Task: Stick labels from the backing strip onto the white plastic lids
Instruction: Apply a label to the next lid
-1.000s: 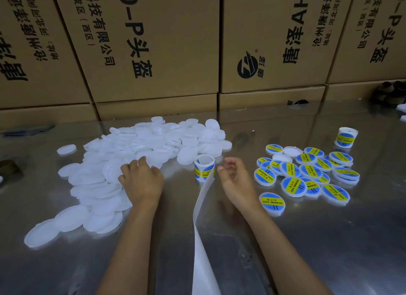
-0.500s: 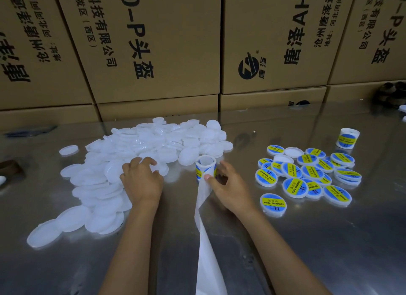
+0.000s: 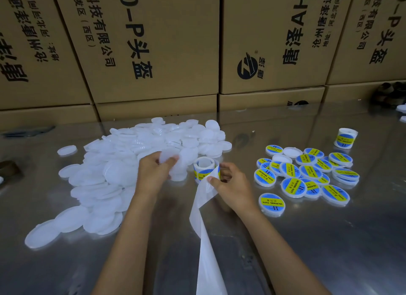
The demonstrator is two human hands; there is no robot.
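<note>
A big heap of plain white plastic lids (image 3: 123, 163) covers the left of the shiny table. My left hand (image 3: 153, 174) holds one white lid (image 3: 168, 155) lifted at the heap's right edge, pinched between thumb and fingers. Just to the right stands a roll of blue-and-yellow labels (image 3: 205, 168). My right hand (image 3: 230, 185) grips the roll's near side, its thumb on the empty white backing strip (image 3: 204, 229) that trails toward me. Several labelled lids (image 3: 307, 174) lie in a cluster at the right.
A second label roll (image 3: 346, 138) stands at the far right behind the labelled cluster. Stacked cardboard boxes (image 3: 153, 53) wall off the back of the metal table (image 3: 329, 250). One loose white lid (image 3: 67, 150) lies apart at the far left.
My left hand has picked one lid out of the heap and raised it toward the roll. My right hand has moved left onto the roll and the backing strip.
</note>
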